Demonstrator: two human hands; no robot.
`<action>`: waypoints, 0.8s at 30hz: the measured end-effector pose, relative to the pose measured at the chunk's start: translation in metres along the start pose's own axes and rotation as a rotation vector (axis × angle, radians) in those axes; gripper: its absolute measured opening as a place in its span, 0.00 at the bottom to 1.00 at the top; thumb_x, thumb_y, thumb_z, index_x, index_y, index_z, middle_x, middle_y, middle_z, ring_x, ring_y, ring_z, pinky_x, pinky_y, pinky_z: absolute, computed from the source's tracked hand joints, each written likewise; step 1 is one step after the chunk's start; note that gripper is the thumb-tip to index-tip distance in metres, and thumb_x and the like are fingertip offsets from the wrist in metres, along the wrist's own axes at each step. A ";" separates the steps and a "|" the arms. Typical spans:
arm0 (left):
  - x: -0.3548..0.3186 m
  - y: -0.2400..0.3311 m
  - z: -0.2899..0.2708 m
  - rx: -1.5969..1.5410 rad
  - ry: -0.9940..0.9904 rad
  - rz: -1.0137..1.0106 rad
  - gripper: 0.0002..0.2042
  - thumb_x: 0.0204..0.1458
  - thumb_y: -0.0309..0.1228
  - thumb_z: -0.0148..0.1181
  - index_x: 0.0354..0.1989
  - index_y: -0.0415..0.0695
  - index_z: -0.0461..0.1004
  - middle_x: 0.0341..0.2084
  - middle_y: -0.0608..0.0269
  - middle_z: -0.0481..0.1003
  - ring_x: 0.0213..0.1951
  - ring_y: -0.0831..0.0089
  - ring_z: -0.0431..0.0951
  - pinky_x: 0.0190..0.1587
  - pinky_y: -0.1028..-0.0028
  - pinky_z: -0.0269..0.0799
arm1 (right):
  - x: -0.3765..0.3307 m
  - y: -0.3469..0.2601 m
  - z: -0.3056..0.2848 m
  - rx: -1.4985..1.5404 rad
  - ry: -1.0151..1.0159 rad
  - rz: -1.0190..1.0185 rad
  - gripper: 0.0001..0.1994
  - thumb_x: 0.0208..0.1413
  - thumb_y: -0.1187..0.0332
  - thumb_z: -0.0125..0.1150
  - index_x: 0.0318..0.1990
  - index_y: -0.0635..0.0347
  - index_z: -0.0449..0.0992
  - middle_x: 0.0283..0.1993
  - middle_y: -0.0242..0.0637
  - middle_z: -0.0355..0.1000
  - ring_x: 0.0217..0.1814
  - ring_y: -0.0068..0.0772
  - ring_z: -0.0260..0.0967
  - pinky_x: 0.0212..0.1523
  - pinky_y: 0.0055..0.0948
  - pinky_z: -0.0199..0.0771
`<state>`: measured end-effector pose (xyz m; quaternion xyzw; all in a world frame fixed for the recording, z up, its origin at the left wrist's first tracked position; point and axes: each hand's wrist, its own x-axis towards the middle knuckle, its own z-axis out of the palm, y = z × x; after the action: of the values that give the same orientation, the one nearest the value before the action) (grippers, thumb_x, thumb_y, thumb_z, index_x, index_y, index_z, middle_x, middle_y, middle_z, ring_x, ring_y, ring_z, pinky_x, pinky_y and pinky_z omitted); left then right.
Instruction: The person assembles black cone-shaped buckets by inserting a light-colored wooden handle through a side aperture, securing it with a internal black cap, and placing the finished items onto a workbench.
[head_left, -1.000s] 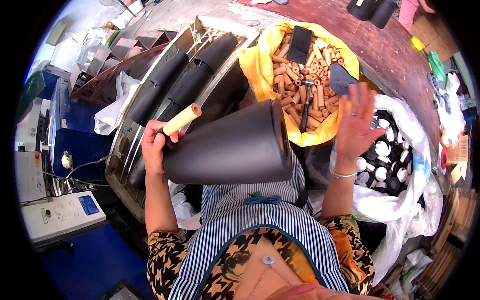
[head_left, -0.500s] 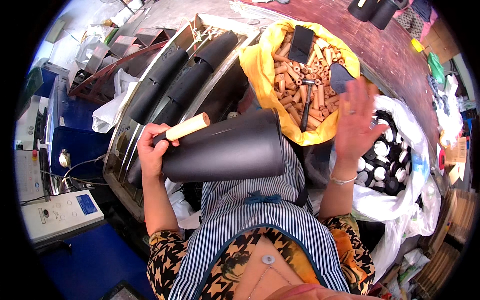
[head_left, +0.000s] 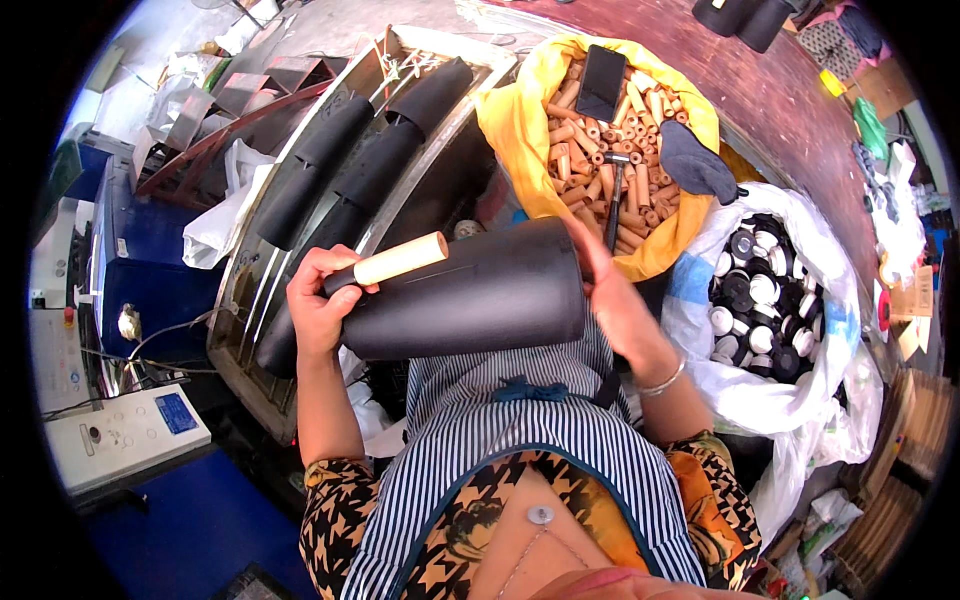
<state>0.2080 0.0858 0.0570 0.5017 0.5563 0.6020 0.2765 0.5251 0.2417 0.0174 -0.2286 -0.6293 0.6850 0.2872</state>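
Observation:
Across my lap lies a black tapered cylinder (head_left: 470, 300), its wide end to the right. A pale wooden handle (head_left: 402, 258) with a round hole in its end lies along the cylinder's upper side. My left hand (head_left: 325, 298) is closed around the cylinder's left end and the black stub by the handle, thumb in front. At the wide rim is my right hand (head_left: 620, 300), smeared by motion; its fingertips are partly hidden behind the rim, and whether it grips I cannot tell.
Ahead, a yellow sack (head_left: 505, 130) holds many wooden handles, with a phone (head_left: 601, 84), a hammer (head_left: 615, 200) and a dark grey cloth piece (head_left: 697, 165) on it. A white bag (head_left: 690, 330) holds black and white round pieces. At left, more black cylinders (head_left: 325, 150) lie in a metal-edged rack.
My right hand came down from its raised, spread pose to the cylinder's wide rim. The cylinder, handle and my left hand shifted slightly right. The dark grey cloth piece moved right.

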 end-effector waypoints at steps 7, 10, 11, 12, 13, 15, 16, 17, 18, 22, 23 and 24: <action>-0.004 -0.027 0.004 -0.389 0.105 -0.279 0.16 0.56 0.42 0.62 0.36 0.41 0.69 0.27 0.62 0.74 0.32 0.72 0.75 0.41 0.74 0.73 | 0.011 -0.024 0.018 -0.421 -0.090 -0.629 0.52 0.53 0.25 0.40 0.72 0.62 0.51 0.76 0.58 0.39 0.78 0.60 0.37 0.73 0.52 0.37; -0.015 -0.044 0.011 -0.793 -0.086 -0.850 0.17 0.55 0.44 0.63 0.39 0.42 0.71 0.26 0.64 0.73 0.31 0.74 0.74 0.37 0.76 0.73 | 0.002 -0.071 0.034 -0.669 -0.384 -0.944 0.39 0.56 0.27 0.32 0.64 0.41 0.68 0.71 0.50 0.56 0.74 0.62 0.48 0.69 0.68 0.37; -0.022 -0.053 0.012 -0.764 -0.171 -0.942 0.18 0.55 0.45 0.64 0.40 0.43 0.71 0.27 0.64 0.74 0.30 0.75 0.74 0.35 0.76 0.73 | -0.001 -0.085 0.042 -0.678 -0.540 -1.037 0.34 0.60 0.32 0.29 0.62 0.38 0.70 0.71 0.40 0.59 0.74 0.53 0.50 0.69 0.67 0.38; -0.022 -0.064 0.011 -0.841 -0.311 -0.949 0.19 0.54 0.45 0.65 0.42 0.42 0.72 0.28 0.64 0.74 0.31 0.76 0.74 0.35 0.76 0.73 | 0.001 -0.088 0.046 -0.641 -0.607 -1.112 0.34 0.61 0.33 0.28 0.61 0.39 0.71 0.70 0.37 0.60 0.74 0.48 0.52 0.69 0.65 0.39; -0.023 -0.072 0.004 -0.822 -0.346 -0.910 0.18 0.54 0.44 0.65 0.41 0.43 0.72 0.28 0.64 0.74 0.31 0.76 0.75 0.36 0.76 0.73 | 0.002 -0.090 0.050 -0.602 -0.674 -1.186 0.34 0.62 0.33 0.27 0.60 0.41 0.72 0.70 0.34 0.61 0.73 0.44 0.54 0.69 0.64 0.39; -0.009 -0.070 -0.004 -0.713 -0.189 -0.837 0.16 0.55 0.43 0.64 0.40 0.43 0.71 0.27 0.65 0.74 0.32 0.75 0.75 0.38 0.74 0.74 | 0.012 -0.110 0.027 -0.444 -0.716 -1.079 0.40 0.64 0.34 0.24 0.49 0.59 0.78 0.60 0.38 0.72 0.64 0.45 0.66 0.67 0.59 0.50; -0.002 -0.065 -0.009 -0.604 -0.136 -0.743 0.15 0.56 0.41 0.64 0.39 0.43 0.70 0.27 0.65 0.75 0.32 0.75 0.76 0.41 0.73 0.75 | 0.017 -0.110 0.012 -0.327 -0.658 -1.047 0.39 0.64 0.35 0.28 0.47 0.60 0.78 0.57 0.39 0.73 0.61 0.45 0.69 0.64 0.55 0.57; 0.008 -0.058 -0.012 -0.379 -0.111 -0.590 0.12 0.56 0.37 0.63 0.38 0.42 0.71 0.27 0.64 0.75 0.33 0.75 0.76 0.41 0.73 0.74 | 0.020 -0.111 -0.001 -0.217 -0.606 -1.016 0.37 0.64 0.35 0.33 0.45 0.62 0.79 0.54 0.41 0.74 0.58 0.45 0.71 0.60 0.52 0.63; 0.025 -0.042 -0.005 -0.248 -0.153 -0.524 0.12 0.54 0.37 0.65 0.38 0.43 0.71 0.27 0.64 0.75 0.34 0.76 0.76 0.42 0.74 0.73 | 0.019 -0.122 -0.010 -0.392 -0.466 -0.858 0.33 0.62 0.39 0.42 0.46 0.63 0.78 0.53 0.42 0.75 0.56 0.45 0.72 0.57 0.47 0.66; 0.094 0.062 0.069 0.414 -0.617 -0.034 0.15 0.41 0.33 0.74 0.33 0.40 0.78 0.30 0.62 0.79 0.34 0.70 0.79 0.40 0.72 0.71 | 0.035 -0.111 -0.003 -0.870 -0.167 -0.432 0.36 0.49 0.51 0.70 0.61 0.61 0.64 0.47 0.45 0.75 0.48 0.49 0.73 0.48 0.38 0.72; 0.104 0.076 0.089 0.517 -0.744 0.273 0.19 0.40 0.38 0.74 0.37 0.41 0.77 0.30 0.59 0.78 0.35 0.63 0.78 0.40 0.68 0.72 | 0.039 -0.102 -0.004 -0.800 -0.230 -0.287 0.37 0.49 0.51 0.70 0.62 0.60 0.63 0.44 0.45 0.76 0.47 0.48 0.74 0.46 0.39 0.72; 0.110 0.088 0.116 0.572 -0.731 0.386 0.21 0.41 0.41 0.71 0.42 0.45 0.76 0.32 0.60 0.76 0.38 0.57 0.75 0.42 0.64 0.71 | 0.042 -0.105 -0.015 -0.685 -0.277 -0.048 0.36 0.50 0.52 0.70 0.61 0.61 0.63 0.40 0.45 0.76 0.43 0.46 0.75 0.44 0.38 0.73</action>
<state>0.2961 0.2095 0.1588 0.8293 0.4627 0.2505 0.1883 0.5159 0.2853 0.1226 -0.2018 -0.8602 0.4522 0.1221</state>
